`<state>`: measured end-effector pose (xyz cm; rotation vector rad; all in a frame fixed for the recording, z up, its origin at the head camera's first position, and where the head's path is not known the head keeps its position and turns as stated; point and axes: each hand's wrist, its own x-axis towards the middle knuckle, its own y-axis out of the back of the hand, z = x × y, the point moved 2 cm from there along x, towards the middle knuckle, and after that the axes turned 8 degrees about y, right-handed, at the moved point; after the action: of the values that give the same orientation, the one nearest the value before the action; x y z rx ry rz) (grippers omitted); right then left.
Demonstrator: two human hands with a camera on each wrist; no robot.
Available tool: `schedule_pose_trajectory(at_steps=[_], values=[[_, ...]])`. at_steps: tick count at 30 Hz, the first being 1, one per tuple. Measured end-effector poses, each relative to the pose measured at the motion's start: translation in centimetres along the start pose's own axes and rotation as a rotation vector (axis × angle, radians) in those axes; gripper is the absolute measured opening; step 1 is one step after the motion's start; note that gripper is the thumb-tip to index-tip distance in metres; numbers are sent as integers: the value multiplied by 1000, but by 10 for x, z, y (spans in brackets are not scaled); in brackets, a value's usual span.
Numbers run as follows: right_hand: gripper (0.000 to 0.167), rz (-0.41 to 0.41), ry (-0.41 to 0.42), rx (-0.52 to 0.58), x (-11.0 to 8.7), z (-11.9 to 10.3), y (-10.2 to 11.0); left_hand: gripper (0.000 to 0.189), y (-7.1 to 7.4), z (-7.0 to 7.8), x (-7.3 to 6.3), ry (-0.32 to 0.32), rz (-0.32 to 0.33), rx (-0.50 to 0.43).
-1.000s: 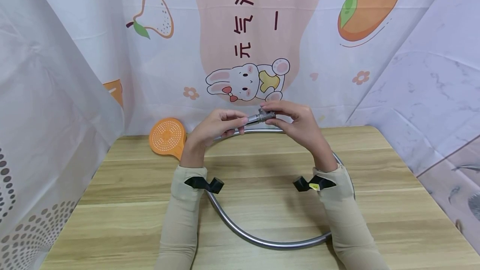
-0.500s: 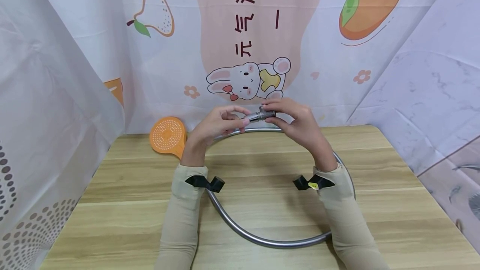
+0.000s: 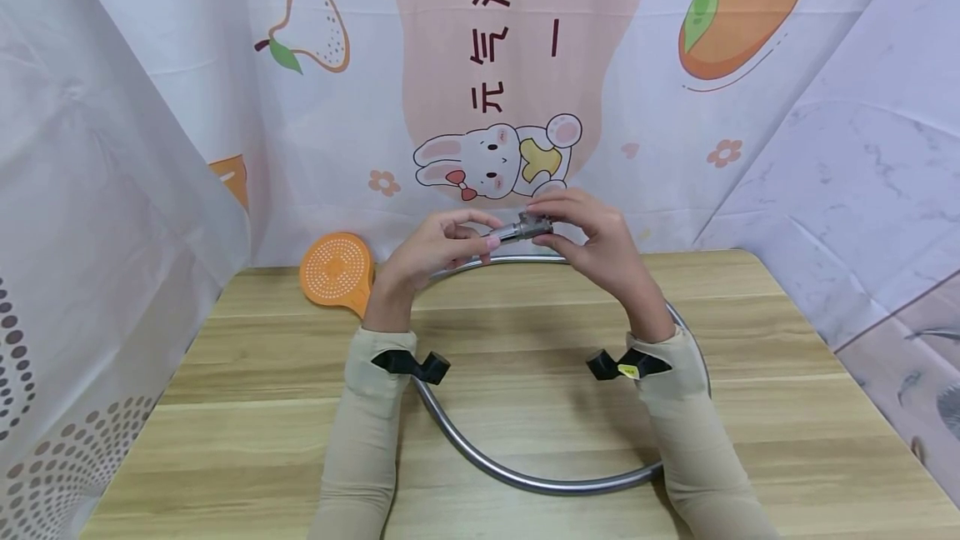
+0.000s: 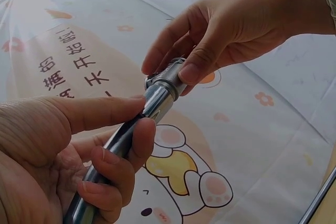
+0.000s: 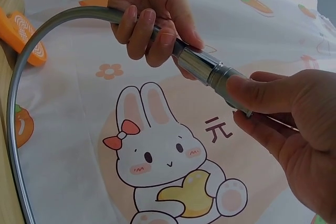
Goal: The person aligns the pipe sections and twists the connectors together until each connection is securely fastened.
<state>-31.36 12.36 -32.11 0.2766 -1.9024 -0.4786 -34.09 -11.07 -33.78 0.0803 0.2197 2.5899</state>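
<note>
My left hand grips a silver shower hose just behind its shiny end collar, with the index finger or thumb lying along the metal. At that end, my right hand pinches a grey metal fitting between thumb and fingers. The fitting lines up with the collar and meets it end to end in both wrist views. Fingers of the right hand hide part of the fitting. Both hands hold the pieces raised, near the back edge of the table.
The rest of the hose loops over the wooden table, passing under both forearms. An orange shower head lies at the back left, its handle partly behind the left wrist. A printed cloth hangs behind the table.
The fitting has turned slightly at the hose end, and the fingers of my right hand have shifted up a little on it. My left hand keeps its hold on the hose.
</note>
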Motion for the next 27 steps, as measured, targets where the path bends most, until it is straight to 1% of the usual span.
schedule_pose_trajectory(at_steps=[5,8,12,18,27], values=[[48,45,-87,130,-1,0,1,29,0,1,0,-11,-6,1],[49,63,-122,172,-1,0,2,30,1,1,-1,-13,-5,-1],[49,76,-149,185,-1,-1,2,29,1,0,0,-10,-6,2],[48,83,-151,201,0,-2,1,27,1,1,-1,-10,-2,7],[42,58,-151,163,0,-3,1,27,1,1,-1,-7,0,3]])
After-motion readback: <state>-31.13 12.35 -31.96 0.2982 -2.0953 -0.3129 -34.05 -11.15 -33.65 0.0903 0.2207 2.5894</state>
